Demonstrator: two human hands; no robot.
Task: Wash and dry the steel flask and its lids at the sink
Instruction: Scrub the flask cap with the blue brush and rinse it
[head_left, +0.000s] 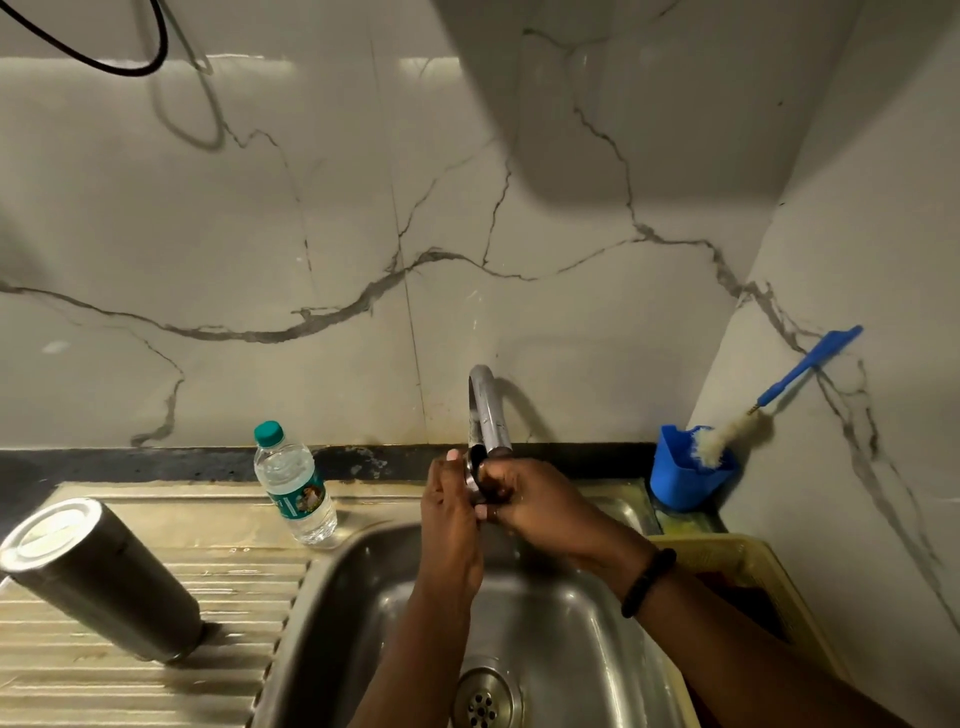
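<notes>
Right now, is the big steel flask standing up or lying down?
Standing up, but upside down: the steel flask stands on the ribbed draining board left of the sink, flat base on top.

flask (98, 577): brushed steel | sink (332, 613): shiny steel | wall (311, 208): glossy marble
</notes>
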